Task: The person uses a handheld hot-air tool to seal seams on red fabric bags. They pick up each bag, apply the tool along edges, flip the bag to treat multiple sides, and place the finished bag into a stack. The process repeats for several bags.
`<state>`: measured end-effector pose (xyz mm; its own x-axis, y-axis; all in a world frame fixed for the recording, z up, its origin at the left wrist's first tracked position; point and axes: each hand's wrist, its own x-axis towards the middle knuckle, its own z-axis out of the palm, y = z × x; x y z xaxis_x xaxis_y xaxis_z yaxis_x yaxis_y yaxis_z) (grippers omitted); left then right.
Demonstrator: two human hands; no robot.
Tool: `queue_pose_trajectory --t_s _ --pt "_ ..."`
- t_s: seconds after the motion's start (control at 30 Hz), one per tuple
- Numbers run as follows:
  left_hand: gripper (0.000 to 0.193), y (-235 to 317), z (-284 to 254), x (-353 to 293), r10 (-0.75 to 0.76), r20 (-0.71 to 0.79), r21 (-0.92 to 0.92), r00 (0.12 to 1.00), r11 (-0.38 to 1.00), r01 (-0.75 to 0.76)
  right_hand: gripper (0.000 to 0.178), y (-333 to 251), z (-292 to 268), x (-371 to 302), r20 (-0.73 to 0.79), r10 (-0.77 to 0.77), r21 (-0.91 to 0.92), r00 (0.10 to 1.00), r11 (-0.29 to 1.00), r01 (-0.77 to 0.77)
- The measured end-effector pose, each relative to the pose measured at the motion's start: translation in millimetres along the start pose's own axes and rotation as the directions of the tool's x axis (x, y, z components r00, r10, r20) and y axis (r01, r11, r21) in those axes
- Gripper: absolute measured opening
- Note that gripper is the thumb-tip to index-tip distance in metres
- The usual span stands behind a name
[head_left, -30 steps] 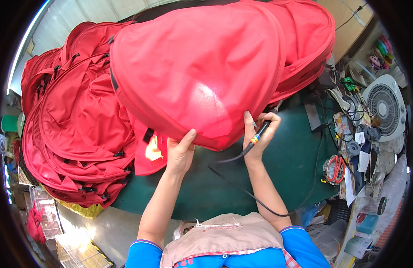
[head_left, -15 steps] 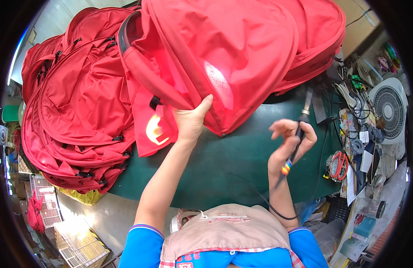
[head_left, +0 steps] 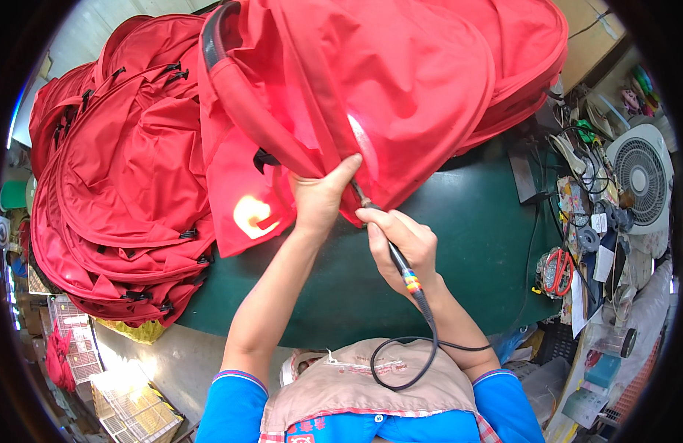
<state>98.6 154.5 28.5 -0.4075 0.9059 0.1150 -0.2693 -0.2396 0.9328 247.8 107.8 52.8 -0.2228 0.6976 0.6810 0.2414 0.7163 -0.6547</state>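
A large red fabric piece [head_left: 422, 88], with a black-trimmed opening and a black buckle at its left, lies bunched over the green table [head_left: 459, 244]. My left hand [head_left: 319, 199] grips its lower edge, thumb on top. In my right hand [head_left: 408, 247] is a soldering iron [head_left: 400, 260] with a black handle, striped coloured bands and a trailing black cord. Its metal tip meets the fabric just right of my left thumb; the very end is hidden in the fabric.
Stacked red fabric pieces with black buckles [head_left: 134, 162] cover the left of the table. At the right stand a white fan [head_left: 640, 177], red-handled scissors [head_left: 557, 272], cables and papers. A black metal stand [head_left: 530, 177] is near the far right edge. Wire crates [head_left: 134, 402] sit at lower left.
My right hand has moved left with the soldering iron, bringing its tip from beside the black stand to the fabric edge. My left hand stays on the fabric, which has shifted slightly.
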Motion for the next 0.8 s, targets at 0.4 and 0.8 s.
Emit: queue_pose_trajectory --t_s 0.4,0.8 --pt "0.068 36 -55 -48 -0.292 0.195 0.196 0.936 0.947 0.255 0.017 15 -66 218 0.207 -0.128 0.212 0.970 0.974 0.083" --pt "0.050 103 -150 -28 0.644 -0.391 0.354 0.658 0.765 -0.538 0.033 -5 -33 304 -0.296 -0.472 -0.264 0.830 0.876 0.404"
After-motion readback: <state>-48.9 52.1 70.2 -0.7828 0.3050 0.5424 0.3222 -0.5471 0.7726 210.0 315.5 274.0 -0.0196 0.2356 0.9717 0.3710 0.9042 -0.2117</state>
